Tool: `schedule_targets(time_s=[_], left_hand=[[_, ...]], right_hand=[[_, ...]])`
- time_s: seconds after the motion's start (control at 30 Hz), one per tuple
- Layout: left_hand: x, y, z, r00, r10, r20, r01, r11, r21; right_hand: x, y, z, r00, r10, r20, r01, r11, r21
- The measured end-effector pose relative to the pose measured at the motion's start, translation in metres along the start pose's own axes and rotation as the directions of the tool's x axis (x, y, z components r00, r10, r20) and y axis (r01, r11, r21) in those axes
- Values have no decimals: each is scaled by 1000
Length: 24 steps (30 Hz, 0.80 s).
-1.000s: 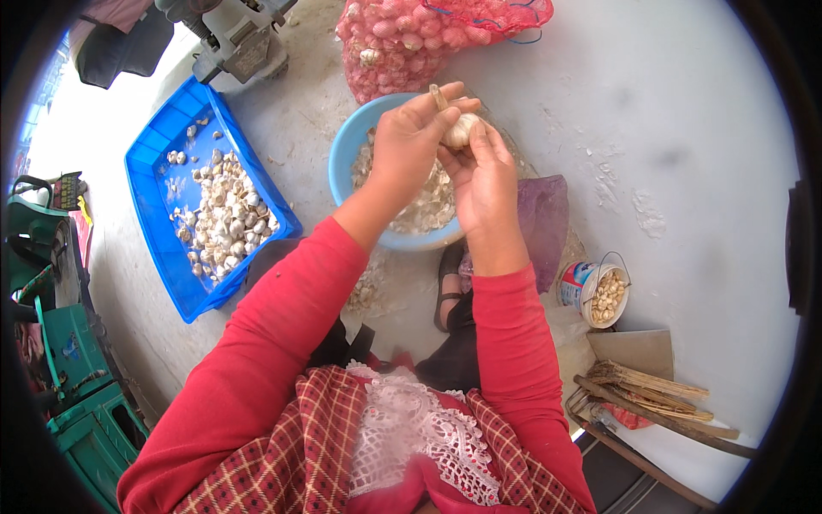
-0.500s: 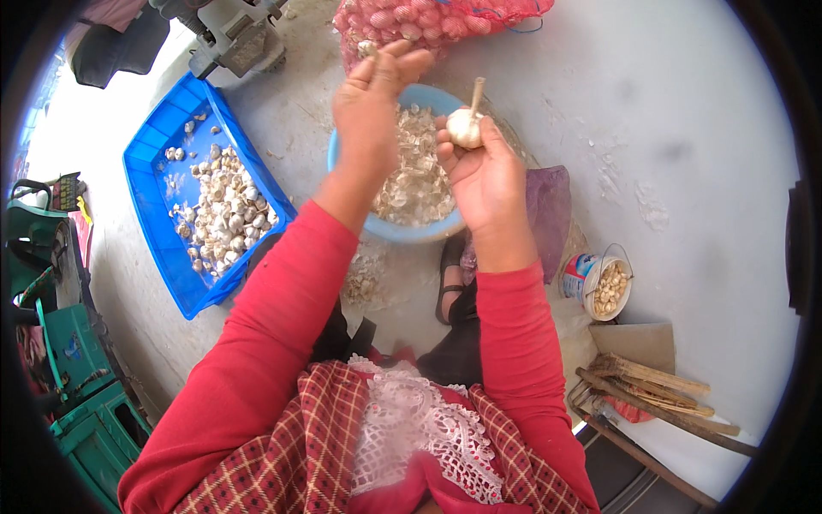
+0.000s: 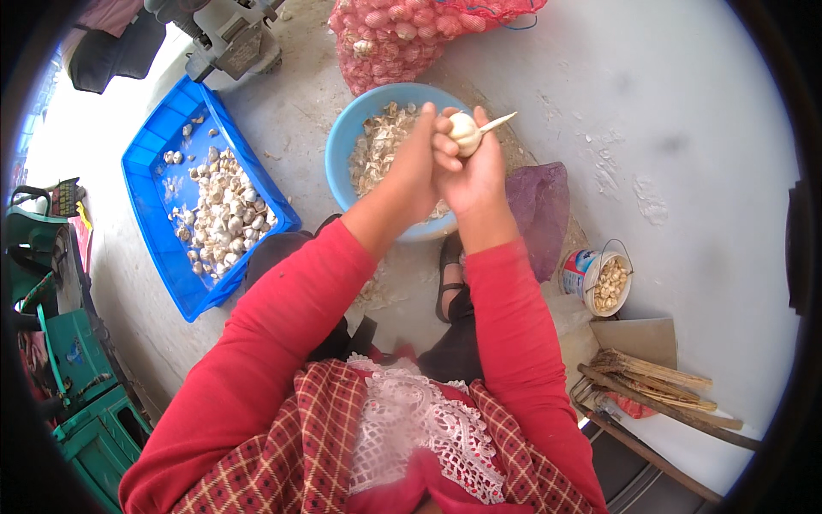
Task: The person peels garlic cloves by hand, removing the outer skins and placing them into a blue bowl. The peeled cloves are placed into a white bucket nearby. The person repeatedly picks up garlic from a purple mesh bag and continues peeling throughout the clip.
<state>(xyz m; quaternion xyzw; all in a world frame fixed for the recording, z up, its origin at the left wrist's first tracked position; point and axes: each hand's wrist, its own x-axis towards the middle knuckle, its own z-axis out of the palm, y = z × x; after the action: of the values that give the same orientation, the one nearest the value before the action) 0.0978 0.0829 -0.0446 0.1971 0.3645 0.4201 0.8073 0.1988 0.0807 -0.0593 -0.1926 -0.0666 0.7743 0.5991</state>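
Note:
My right hand [image 3: 475,176] holds a white garlic bulb [image 3: 463,134], its pale stem pointing up and right. My left hand [image 3: 409,176] is pressed close against the left side of my right hand, thumb raised; its fingers are mostly hidden. Both are over a light-blue basin [image 3: 338,158] full of papery garlic skins [image 3: 385,137].
Left lies a blue tray [image 3: 158,244] of garlic bulbs; ahead, a red mesh sack [image 3: 377,51] of garlic and a grey machine [image 3: 231,51]. Right are a purple bag [image 3: 535,214], a small bucket [image 3: 610,283] of cloves and wooden sticks [image 3: 651,381]. Green plastic items [image 3: 81,343] stand far left.
My left hand rose away from the bulb toward the sack, then came down beside my right hand again. The bulb's stem turned from upright to pointing right.

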Motion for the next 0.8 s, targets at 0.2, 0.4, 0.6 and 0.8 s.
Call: schedule_targets(time_s=[0.2,0.4,0.6,0.8], left_hand=[[3,26,-6,781,586,215,-604,797,22],[7,14,-8,922,351,164,-387,848,361],[9,-1,-6,870,452,200,-481,681,553],[12,12,-6,829,425,362,-551,516,656]], right_hand=[[18,-22,-13,764,-422,-488,194,872,-450],[9,1,8,917,-379,-123,285,839,-463],[6,5,19,908,-382,-172,265,843,-469],[5,0,16,862,-470,-190,365,836,-410]])
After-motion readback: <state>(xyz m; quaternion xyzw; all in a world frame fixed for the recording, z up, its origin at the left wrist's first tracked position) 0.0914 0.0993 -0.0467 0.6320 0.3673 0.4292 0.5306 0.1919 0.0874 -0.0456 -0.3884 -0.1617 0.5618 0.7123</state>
